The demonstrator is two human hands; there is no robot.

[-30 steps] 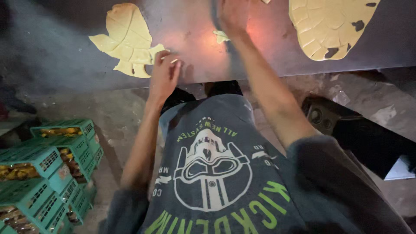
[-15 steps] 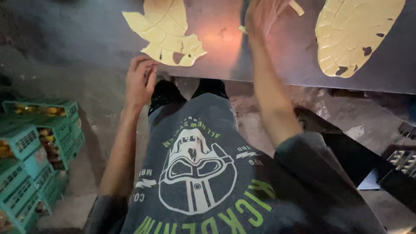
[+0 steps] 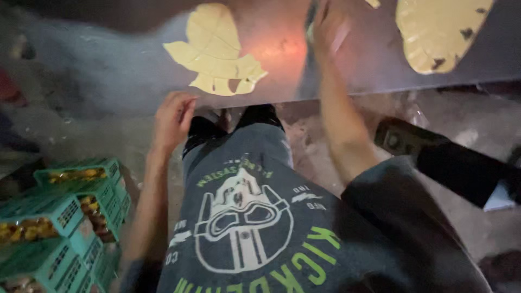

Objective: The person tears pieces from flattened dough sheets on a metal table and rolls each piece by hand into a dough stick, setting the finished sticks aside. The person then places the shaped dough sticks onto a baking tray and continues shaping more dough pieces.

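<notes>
Two dough sheets (image 3: 217, 54) on metal table (image 3: 347, 70), left hand (image 3: 172, 116) loosely open at edge, right hand (image 3: 328, 27) flat, blurred.

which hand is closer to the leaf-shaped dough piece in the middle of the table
Left. The left hand sits at the table edge just below the leaf-shaped dough piece; the right hand rests on the table farther right.
</notes>
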